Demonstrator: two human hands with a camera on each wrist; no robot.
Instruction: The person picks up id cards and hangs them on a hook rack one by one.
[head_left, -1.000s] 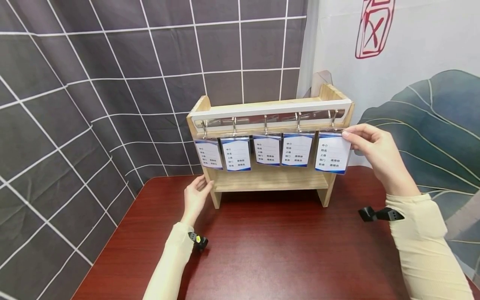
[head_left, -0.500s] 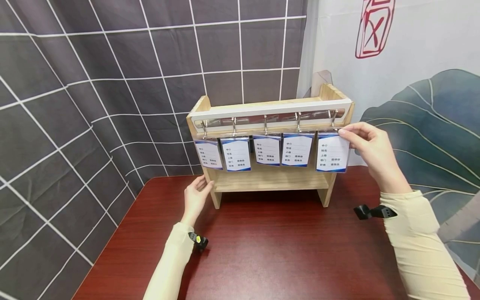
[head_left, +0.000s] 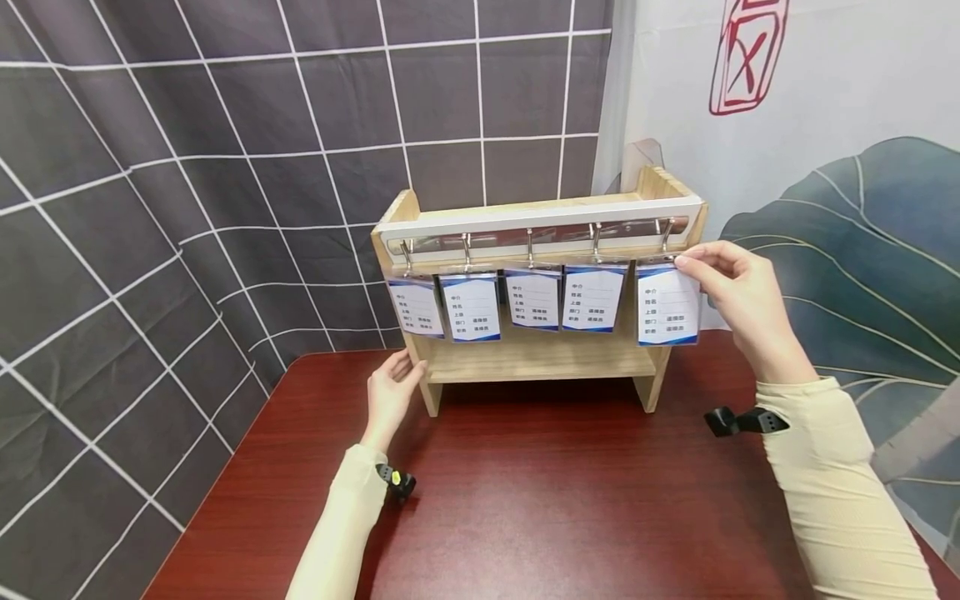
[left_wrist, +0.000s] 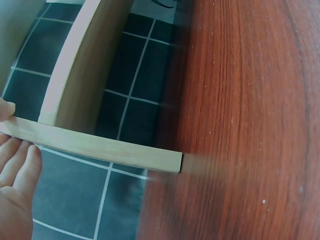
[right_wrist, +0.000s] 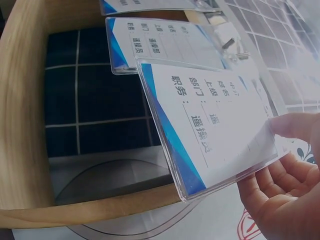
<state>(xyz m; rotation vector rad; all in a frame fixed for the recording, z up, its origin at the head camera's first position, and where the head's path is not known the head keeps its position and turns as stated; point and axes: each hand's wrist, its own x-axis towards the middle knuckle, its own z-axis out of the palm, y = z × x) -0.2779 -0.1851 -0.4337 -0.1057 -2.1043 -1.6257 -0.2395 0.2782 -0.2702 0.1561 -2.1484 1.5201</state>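
Note:
My right hand [head_left: 750,304] pinches the top right corner of a clear-sleeved badge [head_left: 667,304] at the right end of a hook strip. In the right wrist view the thumb [right_wrist: 295,126] lies on the front of this badge and the fingers are behind it. The badge's top edge is at the rightmost hook [head_left: 666,235]; whether it hangs on it I cannot tell. My left hand [head_left: 388,396] grips the left side board [left_wrist: 100,145] of a wooden rack [head_left: 525,362], thumb on one face and fingers on the other.
Several more badges [head_left: 471,308] hang in a row on hooks along the white strip [head_left: 540,218] across the rack's front. The rack stands on a red-brown table [head_left: 540,500]. Behind are a dark checked curtain [head_left: 315,192] and a pale patterned cloth [head_left: 675,75].
My right hand has shifted slightly left and upward while pinching the badge, and the badge's left edge has moved a little to the right. My left hand stays in place.

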